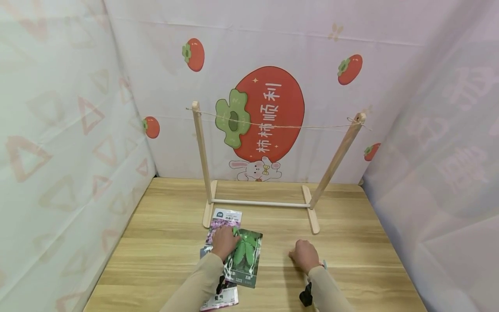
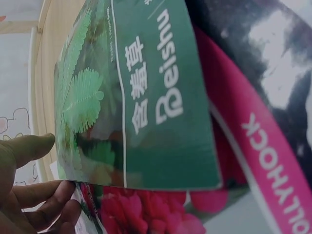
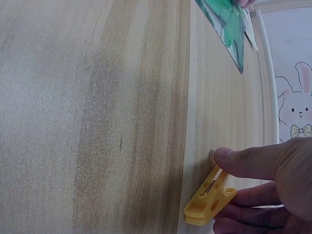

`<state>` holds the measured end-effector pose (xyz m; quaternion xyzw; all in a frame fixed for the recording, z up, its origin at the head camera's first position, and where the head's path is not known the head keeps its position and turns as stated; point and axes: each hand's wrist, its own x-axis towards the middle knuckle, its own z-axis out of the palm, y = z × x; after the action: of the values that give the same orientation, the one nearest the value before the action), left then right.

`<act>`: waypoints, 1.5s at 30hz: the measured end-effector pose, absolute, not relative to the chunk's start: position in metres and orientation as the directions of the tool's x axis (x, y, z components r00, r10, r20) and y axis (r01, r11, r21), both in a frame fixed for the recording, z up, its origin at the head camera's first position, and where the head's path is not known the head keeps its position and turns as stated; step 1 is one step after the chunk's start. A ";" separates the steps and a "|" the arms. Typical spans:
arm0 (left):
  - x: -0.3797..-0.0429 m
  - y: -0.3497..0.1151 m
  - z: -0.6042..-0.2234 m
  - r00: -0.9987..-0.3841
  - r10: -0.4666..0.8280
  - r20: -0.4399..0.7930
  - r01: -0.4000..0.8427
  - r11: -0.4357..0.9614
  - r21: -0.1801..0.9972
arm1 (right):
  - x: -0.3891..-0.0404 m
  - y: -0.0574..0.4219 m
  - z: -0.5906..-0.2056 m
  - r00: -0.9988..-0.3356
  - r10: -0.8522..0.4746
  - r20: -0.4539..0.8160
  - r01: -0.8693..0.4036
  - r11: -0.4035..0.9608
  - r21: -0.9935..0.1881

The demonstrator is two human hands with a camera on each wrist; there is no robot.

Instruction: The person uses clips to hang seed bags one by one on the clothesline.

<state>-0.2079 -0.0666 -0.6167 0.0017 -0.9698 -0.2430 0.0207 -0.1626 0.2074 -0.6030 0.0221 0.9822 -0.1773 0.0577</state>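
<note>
My left hand (image 1: 225,243) pinches the upper left corner of a green seed packet (image 1: 243,255) printed with fern-like leaves. In the left wrist view, thumb and fingertips meet that packet's edge, and it tilts over a pink-and-red hollyhock packet (image 2: 263,161). A packet with purple flowers (image 1: 226,216) lies beyond the hand, and the white end of another packet (image 1: 220,299) shows near my forearm. To the right, my right hand (image 1: 305,255) holds a yellow clothespin (image 3: 207,200) between thumb and fingers, low over the table. The palm hides the clothespin in the head view.
Behind the packets stands a wooden frame, with a left post (image 1: 202,156), a right post (image 1: 337,160) and a white bottom rod (image 1: 261,203). A thin string (image 1: 280,126) spans the post tops. The wood-grain table (image 1: 351,242) is bordered by printed cloth walls (image 1: 156,78).
</note>
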 end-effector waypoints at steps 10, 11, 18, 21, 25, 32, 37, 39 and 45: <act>-0.209 -0.065 -0.621 -0.997 -0.068 0.037 -0.036 0.830 0.557 | -0.160 0.208 -0.602 -0.997 0.013 -0.081 0.044 0.919 -0.393; -0.210 -0.065 -0.622 -0.997 -0.065 0.038 -0.033 0.827 0.561 | -0.160 0.208 -0.603 -0.997 0.010 -0.075 0.039 0.914 -0.404; -0.212 -0.069 -0.626 -0.997 -0.056 -0.056 -0.079 0.714 0.696 | -0.164 0.210 -0.605 -0.999 0.019 -0.047 0.040 0.868 -0.494; -0.211 -0.071 -0.621 -0.986 -0.049 -0.159 -0.155 0.620 0.769 | -0.163 0.211 -0.603 -0.998 0.016 -0.065 0.048 0.848 -0.528; -0.211 -0.074 -0.608 -0.969 -0.046 -0.243 -0.228 0.547 0.805 | -0.163 0.211 -0.598 -0.996 0.020 -0.082 0.062 0.829 -0.556; -0.214 -0.074 -0.600 -0.965 -0.052 -0.257 -0.246 0.516 0.821 | -0.167 0.213 -0.598 -0.996 0.032 -0.082 0.073 0.821 -0.566; -0.215 -0.074 -0.599 -0.962 -0.036 -0.269 -0.250 0.500 0.829 | -0.169 0.212 -0.598 -0.996 0.037 -0.084 0.078 0.819 -0.568; -0.215 -0.074 -0.599 -0.961 -0.026 -0.277 -0.253 0.497 0.830 | -0.170 0.212 -0.598 -0.997 0.036 -0.074 0.072 0.819 -0.569; -0.215 -0.076 -0.600 -0.957 -0.002 -0.289 -0.253 0.493 0.833 | -0.169 0.213 -0.599 -0.998 0.027 -0.051 0.052 0.814 -0.578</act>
<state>-0.2148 -0.0758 -0.5997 0.0745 -0.8547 -0.4981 -0.1257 -0.1691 0.2132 -0.5985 0.0209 0.9522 -0.3040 0.0202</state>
